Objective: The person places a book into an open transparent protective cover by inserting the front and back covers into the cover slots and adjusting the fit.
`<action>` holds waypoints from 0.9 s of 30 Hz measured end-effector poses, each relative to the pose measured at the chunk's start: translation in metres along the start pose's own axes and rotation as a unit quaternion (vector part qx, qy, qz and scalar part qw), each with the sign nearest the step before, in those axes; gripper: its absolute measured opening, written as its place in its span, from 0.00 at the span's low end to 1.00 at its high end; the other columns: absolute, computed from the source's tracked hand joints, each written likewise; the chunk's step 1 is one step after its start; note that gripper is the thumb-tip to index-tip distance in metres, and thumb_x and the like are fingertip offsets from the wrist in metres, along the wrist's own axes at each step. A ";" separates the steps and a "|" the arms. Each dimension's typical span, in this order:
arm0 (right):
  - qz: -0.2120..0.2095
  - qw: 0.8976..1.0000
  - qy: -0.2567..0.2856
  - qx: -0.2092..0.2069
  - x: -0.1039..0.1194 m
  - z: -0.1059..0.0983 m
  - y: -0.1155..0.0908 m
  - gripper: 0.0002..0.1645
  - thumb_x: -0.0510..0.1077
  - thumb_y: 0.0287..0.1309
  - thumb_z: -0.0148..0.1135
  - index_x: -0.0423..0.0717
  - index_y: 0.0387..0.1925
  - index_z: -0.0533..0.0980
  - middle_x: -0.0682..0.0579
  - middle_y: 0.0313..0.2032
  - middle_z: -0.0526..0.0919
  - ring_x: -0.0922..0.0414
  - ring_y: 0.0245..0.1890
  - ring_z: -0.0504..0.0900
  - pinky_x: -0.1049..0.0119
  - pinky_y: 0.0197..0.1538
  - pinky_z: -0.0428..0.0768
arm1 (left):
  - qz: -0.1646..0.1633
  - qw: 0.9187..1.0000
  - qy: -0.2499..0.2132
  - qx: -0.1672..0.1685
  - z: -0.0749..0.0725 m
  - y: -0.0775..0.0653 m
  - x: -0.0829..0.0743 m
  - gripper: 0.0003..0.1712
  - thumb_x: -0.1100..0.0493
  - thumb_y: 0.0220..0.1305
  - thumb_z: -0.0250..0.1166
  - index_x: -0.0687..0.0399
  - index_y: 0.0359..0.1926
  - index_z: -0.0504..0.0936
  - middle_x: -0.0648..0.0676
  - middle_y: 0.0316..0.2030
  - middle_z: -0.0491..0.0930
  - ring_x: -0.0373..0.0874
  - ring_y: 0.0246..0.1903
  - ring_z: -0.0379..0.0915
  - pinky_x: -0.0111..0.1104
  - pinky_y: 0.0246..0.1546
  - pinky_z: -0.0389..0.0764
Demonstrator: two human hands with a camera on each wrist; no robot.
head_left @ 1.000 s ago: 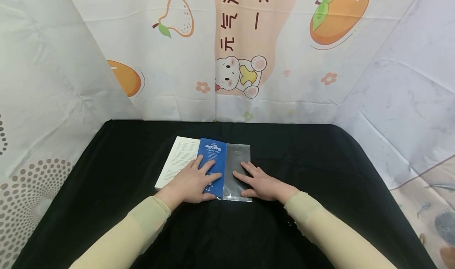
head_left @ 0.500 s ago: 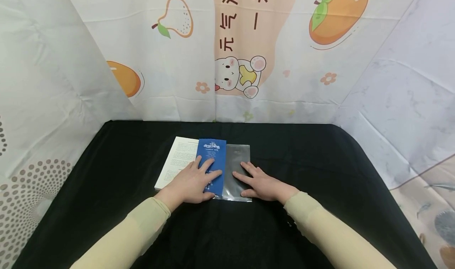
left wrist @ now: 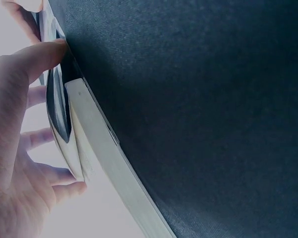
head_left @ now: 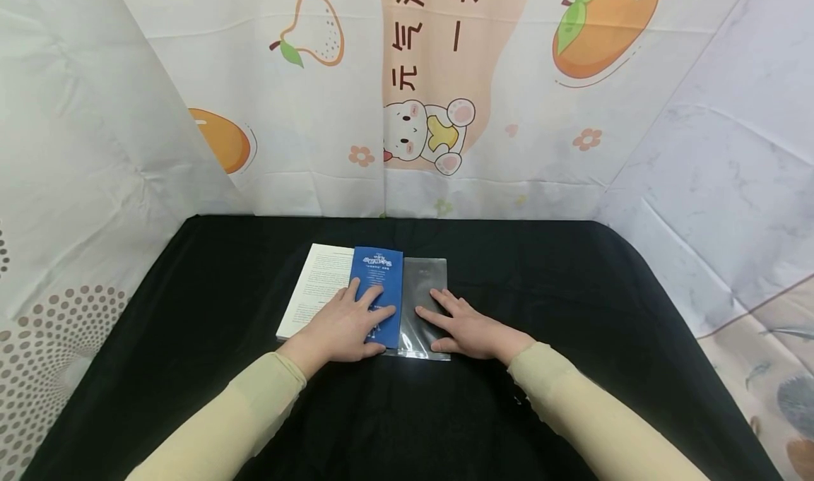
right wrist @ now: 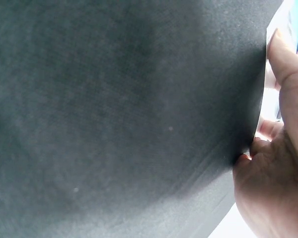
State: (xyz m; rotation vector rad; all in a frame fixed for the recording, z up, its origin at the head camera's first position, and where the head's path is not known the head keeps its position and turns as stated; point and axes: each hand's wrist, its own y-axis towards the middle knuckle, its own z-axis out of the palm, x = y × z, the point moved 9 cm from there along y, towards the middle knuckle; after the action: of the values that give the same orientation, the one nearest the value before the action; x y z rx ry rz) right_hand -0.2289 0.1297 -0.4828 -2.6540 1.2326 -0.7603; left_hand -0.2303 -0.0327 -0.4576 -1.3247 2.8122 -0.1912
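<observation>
A thick book (head_left: 321, 272) lies with a printed page facing up on the black cloth. Its blue cover flap (head_left: 386, 272), printed in white, overlaps the page's right side. From under the flap a clear plastic sleeve (head_left: 421, 272) extends to the right. My left hand (head_left: 343, 325) rests on the blue flap with fingers spread, thumb at the near edge. In the left wrist view, the flap bulges above the page block (left wrist: 109, 148) beneath those fingers. My right hand (head_left: 473, 329) presses the plastic sleeve, its fingers spread over the right part.
A black cloth (head_left: 547, 269) covers the table. Printed white curtains (head_left: 305, 135) hang behind it and on both sides. In the head view, the cloth extends around the book on all sides.
The blue flap has slid slightly left over the page, and its near edge now sits a little farther from me. Both hands stay nearly in place.
</observation>
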 end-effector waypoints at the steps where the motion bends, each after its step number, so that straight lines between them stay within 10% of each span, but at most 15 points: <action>1: -0.002 1.000 0.000 -0.001 0.000 0.000 0.000 0.39 0.61 0.68 0.50 0.62 0.75 0.48 0.43 0.75 0.35 0.44 0.73 0.33 0.39 0.70 0.49 | 0.004 1.000 0.002 0.001 0.000 0.000 -0.001 0.40 0.28 0.59 0.58 0.35 0.69 0.65 0.58 0.71 0.56 0.72 0.67 0.45 0.60 0.63 0.61; 27: 0.009 1.000 -0.002 0.002 0.000 0.000 -0.001 0.40 0.62 0.68 0.50 0.63 0.75 0.48 0.45 0.75 0.34 0.45 0.73 0.33 0.39 0.69 0.50 | 0.077 0.997 0.012 0.025 -0.001 -0.006 -0.005 0.36 0.41 0.59 0.63 0.36 0.68 0.67 0.56 0.69 0.60 0.73 0.66 0.47 0.61 0.61 0.63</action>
State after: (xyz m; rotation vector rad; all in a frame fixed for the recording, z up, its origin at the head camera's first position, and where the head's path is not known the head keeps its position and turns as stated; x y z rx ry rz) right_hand -0.2282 0.1307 -0.4828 -2.6355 1.2510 -0.7545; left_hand -0.2225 -0.0324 -0.4562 -1.0972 2.8928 -0.2739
